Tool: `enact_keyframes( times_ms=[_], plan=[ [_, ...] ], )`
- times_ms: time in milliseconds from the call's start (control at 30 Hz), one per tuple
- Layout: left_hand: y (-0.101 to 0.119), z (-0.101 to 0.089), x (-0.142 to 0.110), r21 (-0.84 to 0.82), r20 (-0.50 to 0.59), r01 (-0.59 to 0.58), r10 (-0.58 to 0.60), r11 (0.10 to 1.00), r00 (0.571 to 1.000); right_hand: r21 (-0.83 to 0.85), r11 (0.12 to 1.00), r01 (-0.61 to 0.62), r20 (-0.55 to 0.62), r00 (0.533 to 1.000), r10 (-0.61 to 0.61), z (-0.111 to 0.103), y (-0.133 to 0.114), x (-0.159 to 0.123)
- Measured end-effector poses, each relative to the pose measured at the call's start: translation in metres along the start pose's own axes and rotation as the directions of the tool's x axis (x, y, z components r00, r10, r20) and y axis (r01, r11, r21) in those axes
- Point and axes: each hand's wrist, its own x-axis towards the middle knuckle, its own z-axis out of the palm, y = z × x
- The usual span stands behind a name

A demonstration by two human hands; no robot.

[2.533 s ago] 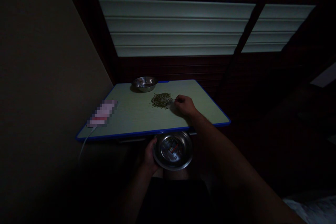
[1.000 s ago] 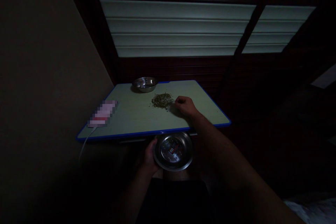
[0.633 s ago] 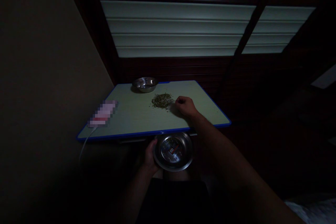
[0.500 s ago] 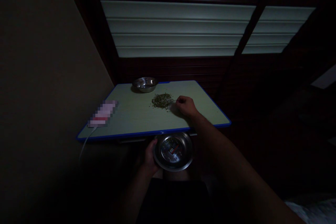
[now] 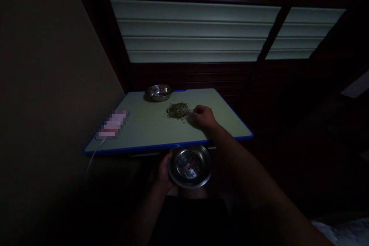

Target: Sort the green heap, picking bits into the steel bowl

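My left hand (image 5: pixel 165 169) is closed on the left rim of a shiny metal bowl (image 5: pixel 189 182), below the table's front edge and over my lap. A coloured patch, perhaps a label or a reflection, shows in its bottom. My right hand (image 5: pixel 204 116) rests on the table, fingers curled in a pinch at the right edge of a pile of small green-brown grains (image 5: pixel 177 111). Something pale and faint lies between the fingertips and the pile; I cannot make out what it is. A second metal bowl (image 5: pixel 159 93) stands behind the pile, to the left.
The pale table (image 5: pixel 150 132) has a blue edge. On its left lies a blurred pinkish flat object (image 5: pixel 112 123) with a white cable (image 5: pixel 92 157) hanging off the side. A wall (image 5: pixel 72 84) borders the left; dark louvred panels (image 5: pixel 196 30) stand behind. The room is dim.
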Motion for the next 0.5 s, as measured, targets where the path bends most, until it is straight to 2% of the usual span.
enact_keyframes(
  times_ms=[300, 500],
  plan=[
    [-0.0001, -0.0006, 0.0009, 0.022, -0.005, 0.031, -0.031, 0.999, 1.000, 0.045, 0.998, 0.050, 0.033, 0.998, -0.052, 0.0000, -0.0035, -0.0017],
    [-0.0009, -0.0015, 0.0010, 0.025, -0.011, 0.000, 0.000, 1.000, 1.000, 0.048, 0.998, 0.038, 0.050, 0.998, -0.041, -0.0001, -0.0037, -0.0017]
  ],
)
